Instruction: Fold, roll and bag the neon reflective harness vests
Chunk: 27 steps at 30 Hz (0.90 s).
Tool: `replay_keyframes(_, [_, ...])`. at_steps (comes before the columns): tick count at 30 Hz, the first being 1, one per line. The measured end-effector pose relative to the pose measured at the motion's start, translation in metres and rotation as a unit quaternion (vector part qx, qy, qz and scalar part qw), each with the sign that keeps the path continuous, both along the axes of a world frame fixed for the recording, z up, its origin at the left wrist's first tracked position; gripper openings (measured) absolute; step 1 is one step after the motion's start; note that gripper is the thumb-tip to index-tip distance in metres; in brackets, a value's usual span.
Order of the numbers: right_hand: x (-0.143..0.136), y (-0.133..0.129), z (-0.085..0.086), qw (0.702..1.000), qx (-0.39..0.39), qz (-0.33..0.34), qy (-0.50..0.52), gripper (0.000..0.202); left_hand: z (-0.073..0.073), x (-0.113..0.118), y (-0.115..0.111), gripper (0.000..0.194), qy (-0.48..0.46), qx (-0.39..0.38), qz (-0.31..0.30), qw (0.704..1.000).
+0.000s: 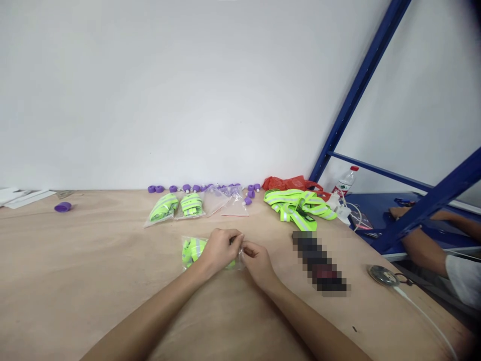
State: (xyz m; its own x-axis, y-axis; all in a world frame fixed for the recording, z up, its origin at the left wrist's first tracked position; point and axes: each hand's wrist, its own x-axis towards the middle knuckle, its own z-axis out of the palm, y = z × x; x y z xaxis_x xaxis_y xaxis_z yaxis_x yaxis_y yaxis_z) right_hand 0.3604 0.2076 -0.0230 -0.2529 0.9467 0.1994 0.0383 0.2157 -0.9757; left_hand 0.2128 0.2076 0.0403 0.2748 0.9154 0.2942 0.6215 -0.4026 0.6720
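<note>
No legible txt anywhere; bottle (346,181) label (red/white) too small to read.

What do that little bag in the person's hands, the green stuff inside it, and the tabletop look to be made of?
The bag looks like thin clear plastic film: glossy, see-through and creased. The green strap inside seems woven fabric in fluorescent yellow-green with silvery bands, probably reflective tape. The tabletop looks like bare plywood: pale, matte, with faint grain. Both the left hand and right hand pinch the bag's edge.

I see my two forearms bare right up to the frame edge, no sleeves, gloves, watch or rings on them, the left hand (220,249) and right hand (259,260) equally uncovered, fingers plain.
</note>
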Motion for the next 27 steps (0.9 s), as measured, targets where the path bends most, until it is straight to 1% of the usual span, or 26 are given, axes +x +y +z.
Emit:
replay_keyframes(2, [0.0,0.0,0.002,1.0,0.005,0.007,0.001,0.025,-0.001,0.001,0.0,0.032,-0.009,0.005,0.007,1.0])
replay_keyframes(5, [0.0,0.0,0.005,1.0,0.022,0.005,0.003,0.033,-0.001,0.004,-0.003,0.035,-0.02,0.012,0.009,1.0])
replay_keyframes(13, [0.002,-0.001,0.003,0.996,0.074,-0.046,0.001,0.043,0.001,0.012,-0.014,0.036,-0.045,0.042,-0.009,0.998])
replay_keyframes(16, [0.006,0.003,0.006,0.994,0.09,-0.056,0.004,0.04,0.0,0.012,-0.016,0.037,-0.053,0.052,-0.007,0.997])
replay_keyframes(18, [0.008,0.005,0.008,0.997,0.066,-0.032,0.009,0.041,-0.003,0.012,-0.017,0.037,-0.063,0.063,-0.008,0.996])
replay_keyframes(20, [0.009,0.007,0.009,1.0,0.017,-0.004,0.012,0.047,-0.005,0.013,-0.017,0.037,-0.067,0.071,-0.009,0.995])
replay_keyframes(22, [0.01,0.009,0.008,1.0,-0.019,0.004,0.016,0.049,-0.005,0.013,-0.016,0.038,-0.06,0.068,-0.02,0.996])
replay_keyframes(25, [0.01,0.011,0.007,0.999,-0.029,-0.012,0.029,0.043,0.004,0.009,-0.011,0.037,-0.045,0.054,-0.068,0.995])
replay_keyframes(27, [0.011,0.013,0.007,0.998,-0.035,-0.021,0.039,0.037,0.013,0.003,-0.006,0.029,-0.023,0.02,-0.084,0.996])
